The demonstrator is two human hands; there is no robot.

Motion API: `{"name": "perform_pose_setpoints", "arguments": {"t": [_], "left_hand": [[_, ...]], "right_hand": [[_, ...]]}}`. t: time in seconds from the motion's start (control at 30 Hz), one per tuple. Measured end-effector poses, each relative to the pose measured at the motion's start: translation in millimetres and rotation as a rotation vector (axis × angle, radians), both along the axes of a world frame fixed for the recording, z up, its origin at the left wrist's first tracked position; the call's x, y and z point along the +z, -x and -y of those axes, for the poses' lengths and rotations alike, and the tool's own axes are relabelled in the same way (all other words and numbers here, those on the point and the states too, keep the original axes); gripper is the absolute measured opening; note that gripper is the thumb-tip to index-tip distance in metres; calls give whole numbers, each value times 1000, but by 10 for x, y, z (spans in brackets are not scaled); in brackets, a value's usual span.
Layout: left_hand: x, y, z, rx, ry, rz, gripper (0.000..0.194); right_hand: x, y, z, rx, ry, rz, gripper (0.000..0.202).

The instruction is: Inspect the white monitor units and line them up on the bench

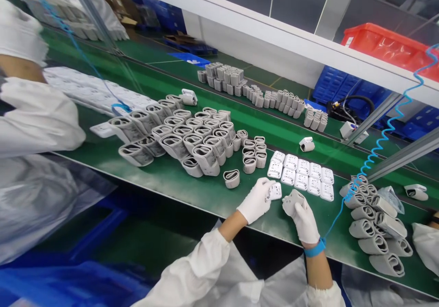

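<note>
My left hand (255, 201), in a white glove, holds a small white square part (275, 191) between thumb and fingers above the green work surface (206, 195). Just to its right, my gloved right hand (303, 218) grips a grey rolled strap (293, 201), and a blue wrist band (314, 248) with a coiled blue cord circles that wrist. The two held things are close together but apart. Behind them lie two rows of white square parts (302, 182). A single grey strap roll (231, 179) stands left of my left hand.
Many grey rolls (195, 135) crowd the left, more (377, 227) the right. A green conveyor (274, 131) carries a white part with strap (307, 144). The coiled cord (387, 128) hangs at right. Other people's sleeves (37, 115) show at both sides.
</note>
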State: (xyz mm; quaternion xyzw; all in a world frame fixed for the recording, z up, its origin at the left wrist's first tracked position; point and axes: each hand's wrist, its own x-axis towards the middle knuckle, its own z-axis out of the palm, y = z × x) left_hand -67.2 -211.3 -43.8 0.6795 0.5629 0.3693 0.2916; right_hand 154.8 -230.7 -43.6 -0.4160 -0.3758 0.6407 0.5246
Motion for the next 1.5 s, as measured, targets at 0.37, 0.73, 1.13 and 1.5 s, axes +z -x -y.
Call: {"name": "perform_pose_setpoints", "arguments": {"t": [0.37, 0.73, 1.13, 1.5], "left_hand": [[54, -211, -88, -10, 280, 854, 57], [-113, -313, -121, -373, 361, 1270, 53], [3, -179, 25, -391, 264, 942, 67], [60, -194, 152, -340, 88, 672, 78]], "right_hand": [[-5, -4, -46, 57, -6, 66, 77], [-42, 43, -63, 59, -69, 205, 73], [86, 100, 9, 28, -100, 240, 68], [96, 200, 95, -67, -60, 330, 51]]}}
